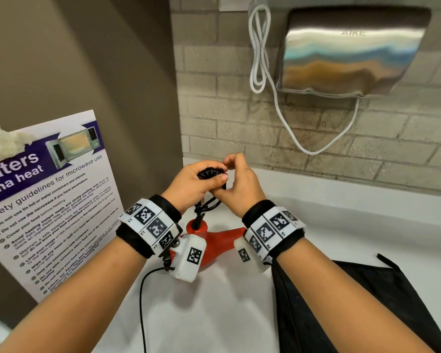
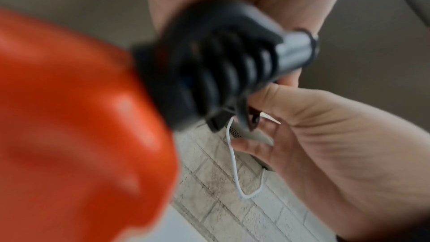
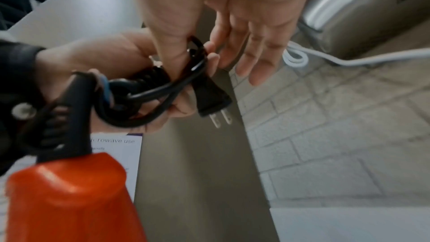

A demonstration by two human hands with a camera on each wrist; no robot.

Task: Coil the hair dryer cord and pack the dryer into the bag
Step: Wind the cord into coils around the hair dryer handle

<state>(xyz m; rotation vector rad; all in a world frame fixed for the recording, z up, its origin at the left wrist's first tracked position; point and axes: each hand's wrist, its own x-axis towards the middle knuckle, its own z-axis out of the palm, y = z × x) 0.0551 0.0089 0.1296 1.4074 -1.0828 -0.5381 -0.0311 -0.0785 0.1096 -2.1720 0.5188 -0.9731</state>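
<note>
The red hair dryer (image 1: 214, 240) lies on the white counter (image 1: 354, 220), under both wrists. Its black cord (image 1: 209, 172) is bunched into a coil held above it. My left hand (image 1: 204, 179) grips that coil, with the thumb laid over the top. My right hand (image 1: 231, 164) pinches a strand of the cord at the coil's far side between thumb and forefinger. In the right wrist view the other fingers are stretched out and the two-pronged plug (image 3: 213, 98) hangs just below the pinch. The black bag (image 1: 341, 301) lies flat on the counter at the right.
A steel hand dryer (image 1: 349, 49) hangs on the brick wall ahead, with its white cable (image 1: 260, 47) looping down beside it. A microwave safety poster (image 1: 49, 200) leans on the left wall. A thin black wire (image 1: 141, 301) runs from my left wrist unit across the counter.
</note>
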